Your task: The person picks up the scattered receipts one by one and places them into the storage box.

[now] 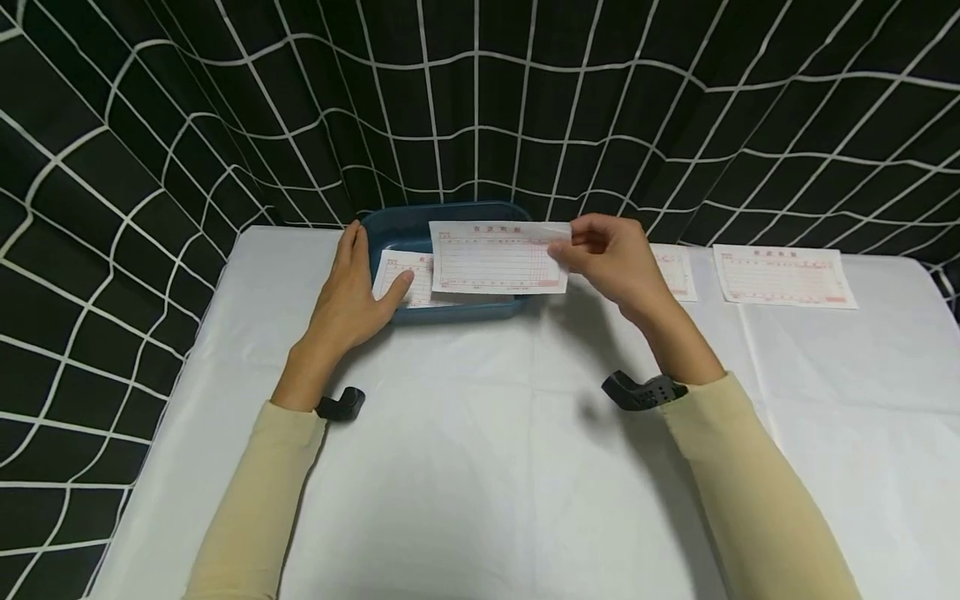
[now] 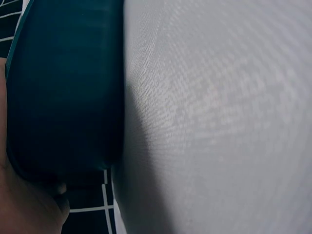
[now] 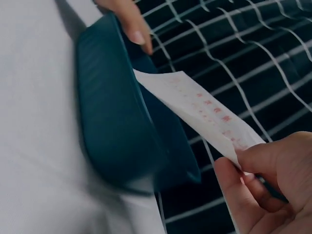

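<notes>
My right hand (image 1: 611, 258) pinches the right edge of a paper receipt form (image 1: 498, 258) with red print, between thumb and fingers. The form hangs over a dark blue plastic basin (image 1: 457, 312); the right wrist view shows the held form (image 3: 200, 107) tilted above the basin's rim. Gripping the basin's left end is my left hand (image 1: 348, 292), its thumb over the front rim and its fingers along the outer side. Inside the basin lies another receipt form (image 1: 405, 271), partly hidden by the held one. The left wrist view shows the basin's outer wall (image 2: 63, 92) close up.
To the right on the white-covered table (image 1: 465, 467) lie a receipt form (image 1: 678, 271), partly behind my right hand, and another form (image 1: 783, 275) farther right. A black curtain with white net (image 1: 480, 100) stands directly behind the basin and along the left side.
</notes>
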Tool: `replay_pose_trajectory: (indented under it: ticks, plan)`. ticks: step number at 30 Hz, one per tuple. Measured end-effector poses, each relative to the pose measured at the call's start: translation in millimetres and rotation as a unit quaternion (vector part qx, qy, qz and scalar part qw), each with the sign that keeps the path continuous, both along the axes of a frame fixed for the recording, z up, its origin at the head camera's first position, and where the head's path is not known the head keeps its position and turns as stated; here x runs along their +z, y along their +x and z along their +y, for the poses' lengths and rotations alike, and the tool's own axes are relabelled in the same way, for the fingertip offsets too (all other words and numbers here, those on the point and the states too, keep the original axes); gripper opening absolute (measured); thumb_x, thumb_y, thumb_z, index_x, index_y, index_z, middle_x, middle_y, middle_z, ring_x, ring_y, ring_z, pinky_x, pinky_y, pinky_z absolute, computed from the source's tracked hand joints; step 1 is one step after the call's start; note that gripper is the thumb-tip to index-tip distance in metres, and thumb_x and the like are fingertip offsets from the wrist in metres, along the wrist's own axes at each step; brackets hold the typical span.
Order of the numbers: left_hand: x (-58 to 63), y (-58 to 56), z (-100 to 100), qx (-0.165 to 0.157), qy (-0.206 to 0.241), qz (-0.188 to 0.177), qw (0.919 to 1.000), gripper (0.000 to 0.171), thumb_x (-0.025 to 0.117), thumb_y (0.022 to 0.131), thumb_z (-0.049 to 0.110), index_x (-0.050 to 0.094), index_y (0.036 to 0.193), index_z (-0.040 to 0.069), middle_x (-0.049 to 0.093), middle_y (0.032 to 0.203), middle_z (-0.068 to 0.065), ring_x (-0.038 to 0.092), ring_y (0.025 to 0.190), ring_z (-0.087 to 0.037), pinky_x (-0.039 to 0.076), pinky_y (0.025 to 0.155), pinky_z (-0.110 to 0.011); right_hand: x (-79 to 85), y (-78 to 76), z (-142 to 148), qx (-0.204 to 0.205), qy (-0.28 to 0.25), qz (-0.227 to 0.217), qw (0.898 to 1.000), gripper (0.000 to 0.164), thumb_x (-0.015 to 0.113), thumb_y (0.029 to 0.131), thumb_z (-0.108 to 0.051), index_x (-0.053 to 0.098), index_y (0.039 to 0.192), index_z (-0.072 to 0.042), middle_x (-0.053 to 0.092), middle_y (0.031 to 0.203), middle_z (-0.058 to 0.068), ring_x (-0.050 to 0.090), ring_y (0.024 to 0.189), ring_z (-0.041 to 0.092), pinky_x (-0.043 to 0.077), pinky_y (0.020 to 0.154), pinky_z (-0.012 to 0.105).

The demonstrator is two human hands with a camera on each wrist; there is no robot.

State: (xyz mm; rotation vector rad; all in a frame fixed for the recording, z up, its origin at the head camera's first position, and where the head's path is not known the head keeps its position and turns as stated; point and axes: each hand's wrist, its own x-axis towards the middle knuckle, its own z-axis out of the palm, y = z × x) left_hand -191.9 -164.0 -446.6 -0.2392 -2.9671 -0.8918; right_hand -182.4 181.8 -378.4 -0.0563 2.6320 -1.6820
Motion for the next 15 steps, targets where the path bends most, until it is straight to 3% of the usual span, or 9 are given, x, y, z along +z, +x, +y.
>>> replay_pose_trajectory:
  ticks: [4, 9, 15]
  plan:
    - [-0.2, 0.8, 1.4, -0.001, 0.000, -0.002, 1.0000, 0.101, 0.059, 0.101, 0.056, 0.012, 0.168, -0.003, 0.007, 0.179, -0.018, 0.018, 0.166, -0.037, 0.028, 0.131, -0.057, 2.2, -8.9, -15.0, 0.021, 0.043, 0.014, 0.999, 0.018, 0.078, 0.094, -0.009, 0.074, 0.107, 0.003, 0.072, 0.091, 0.002, 0.061, 0.075, 0.004, 0.050, 0.066, 0.016]
    - [1.1, 0.3, 1.6, 0.001, -0.004, -0.004, 1.0000, 0.102, 0.059, 0.100, 0.057, 0.012, 0.168, -0.002, 0.008, 0.179, -0.017, 0.018, 0.166, -0.036, 0.029, 0.131, -0.056, 1.6, -16.3, -29.2, 0.038, 0.101, 0.027, 0.994, 0.021, 0.078, 0.094, -0.012, 0.075, 0.110, 0.001, 0.074, 0.097, 0.013, 0.063, 0.080, 0.007, 0.049, 0.073, 0.016]
    - [0.5, -0.2, 0.8, 0.000, -0.003, -0.007, 1.0000, 0.102, 0.059, 0.100, 0.057, 0.011, 0.169, -0.001, 0.007, 0.180, -0.017, 0.018, 0.166, -0.036, 0.028, 0.131, -0.056, -2.5, -22.1, -42.5, 0.048, 0.146, 0.068, 0.986, 0.026, 0.077, 0.093, -0.007, 0.074, 0.117, 0.002, 0.075, 0.101, 0.020, 0.069, 0.090, 0.025, 0.051, 0.081, 0.027]
